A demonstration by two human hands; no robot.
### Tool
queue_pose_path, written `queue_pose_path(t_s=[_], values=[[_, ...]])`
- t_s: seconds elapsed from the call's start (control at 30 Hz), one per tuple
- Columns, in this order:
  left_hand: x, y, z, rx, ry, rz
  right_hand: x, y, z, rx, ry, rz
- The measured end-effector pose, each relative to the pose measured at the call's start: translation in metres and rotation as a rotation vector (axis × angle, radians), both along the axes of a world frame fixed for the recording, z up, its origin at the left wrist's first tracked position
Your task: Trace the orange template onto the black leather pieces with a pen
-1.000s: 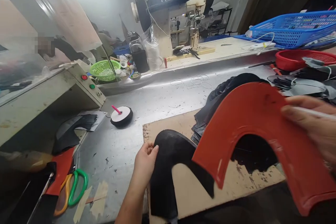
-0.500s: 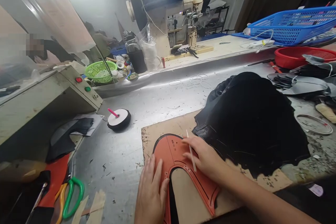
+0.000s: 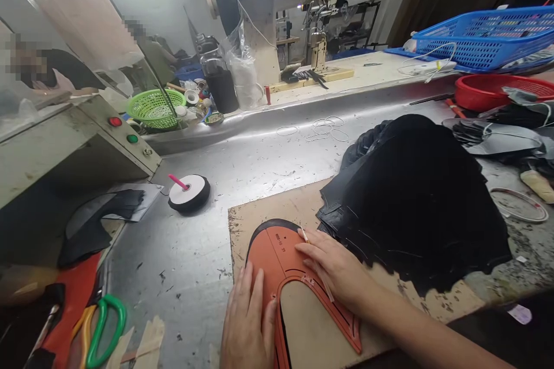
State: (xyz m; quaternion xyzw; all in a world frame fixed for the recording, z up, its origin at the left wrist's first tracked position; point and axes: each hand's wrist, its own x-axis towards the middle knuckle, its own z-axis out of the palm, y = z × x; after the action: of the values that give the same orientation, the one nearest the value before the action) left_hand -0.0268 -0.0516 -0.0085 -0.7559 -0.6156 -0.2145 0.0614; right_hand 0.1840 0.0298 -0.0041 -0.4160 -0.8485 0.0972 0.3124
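Note:
An orange-red U-shaped template (image 3: 281,256) lies flat on a black piece, on a brown cardboard board (image 3: 264,210) at the table's near edge. My left hand (image 3: 246,323) rests flat on the template's left arm, fingers stretched out. My right hand (image 3: 335,268) presses on the template's top right and pinches a thin white marking stick (image 3: 318,268), whose tip sits at the template's outer edge. A big heap of black cut pieces (image 3: 415,196) lies just right of my right hand.
A white tape roll with a pink pin (image 3: 189,191) stands on the metal table. Green-handled scissors (image 3: 101,328) lie at the near left. A sewing machine (image 3: 268,11), a green basket (image 3: 153,108), a red basket (image 3: 502,91) and a blue basket (image 3: 485,34) stand behind. A control box (image 3: 64,144) juts out left.
A second ago my right hand held the red template up in the air; now it lies flat on the black piece. Both hands press it, and the stick has tilted down to its edge.

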Motion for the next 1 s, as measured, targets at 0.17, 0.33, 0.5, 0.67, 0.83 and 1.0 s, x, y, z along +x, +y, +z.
queue_pose_path(t_s=[0.17,0.33,0.5,0.67,0.83,1.0], values=[[0.003,-0.002,-0.002,-0.021,-0.022,0.025,-0.001,0.003,0.000,0.004,0.012,0.016],[0.004,-0.002,0.001,-0.044,-0.036,0.029,0.001,0.006,0.001,0.034,0.006,0.031],[0.001,-0.001,0.003,-0.080,-0.087,0.004,0.003,0.002,0.002,-0.023,-0.008,0.012],[0.000,0.002,0.005,-0.087,-0.072,-0.010,0.002,0.000,0.001,-0.026,-0.001,0.000],[-0.001,0.002,0.009,-0.089,-0.038,-0.023,0.002,-0.001,0.000,-0.036,-0.006,-0.004],[-0.003,0.003,0.009,-0.095,-0.061,-0.034,0.004,0.000,0.002,-0.033,0.027,0.024]])
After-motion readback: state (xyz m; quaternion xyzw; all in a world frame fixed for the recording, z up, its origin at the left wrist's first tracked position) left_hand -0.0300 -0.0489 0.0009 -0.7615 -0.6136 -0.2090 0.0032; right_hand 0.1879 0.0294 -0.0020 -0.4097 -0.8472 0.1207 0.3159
